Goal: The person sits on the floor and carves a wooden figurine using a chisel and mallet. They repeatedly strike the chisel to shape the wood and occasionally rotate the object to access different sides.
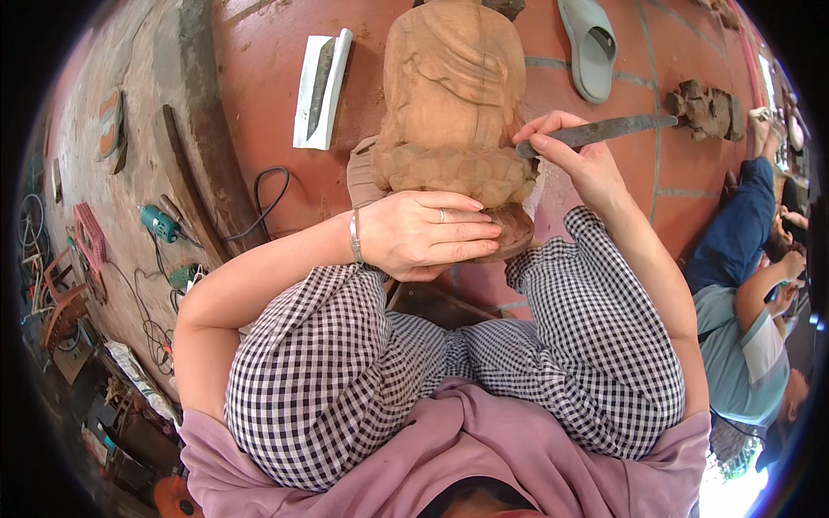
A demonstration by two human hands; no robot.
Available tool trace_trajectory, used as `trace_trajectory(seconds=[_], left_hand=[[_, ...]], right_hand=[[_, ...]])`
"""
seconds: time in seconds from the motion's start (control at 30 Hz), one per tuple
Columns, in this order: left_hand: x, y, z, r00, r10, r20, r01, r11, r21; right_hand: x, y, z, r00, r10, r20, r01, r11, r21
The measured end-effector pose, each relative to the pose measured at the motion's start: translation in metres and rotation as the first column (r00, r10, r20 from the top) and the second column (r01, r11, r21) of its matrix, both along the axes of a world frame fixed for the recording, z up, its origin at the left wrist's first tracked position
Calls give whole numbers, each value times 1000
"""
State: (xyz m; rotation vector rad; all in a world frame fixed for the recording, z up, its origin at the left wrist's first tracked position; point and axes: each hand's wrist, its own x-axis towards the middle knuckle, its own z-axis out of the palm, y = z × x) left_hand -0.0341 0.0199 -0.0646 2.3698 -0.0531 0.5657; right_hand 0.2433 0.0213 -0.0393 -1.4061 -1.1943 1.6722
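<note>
A carved wooden figure (458, 95) with draped folds and a petalled base lies between my knees, its base toward me. My left hand (419, 229) lies across the bottom of the base, fingers stretched out flat and close together; its thumb is hidden. At the base's right edge, my right hand (591, 164) pinches a long grey metal file (622, 129) between thumb and fingers. One end of the file meets the carved rim, while its narrow end points right.
Left of the carving, a dark flat tool lies on white paper (321, 91). A grey slipper (592, 52) and a rough wood chunk (706, 110) are on the right-hand tiles. Green power tools (158, 223) and cords lie at left. Another person (743, 293) sits at right.
</note>
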Motion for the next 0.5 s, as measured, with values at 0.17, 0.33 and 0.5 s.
trace_trajectory(seconds=[0.17,0.33,0.5], left_hand=[[-1,-1,-2,1000,3,2,-3,1000,-7],[-1,-2,-3,1000,16,22,-16,1000,-6],[0,-1,-5,1000,10,21,-10,1000,3]], right_hand=[[2,-9,-1,989,-74,131,61,993,99],[0,-16,8,974,-106,199,71,982,174],[0,-17,5,978,-121,172,90,980,177]])
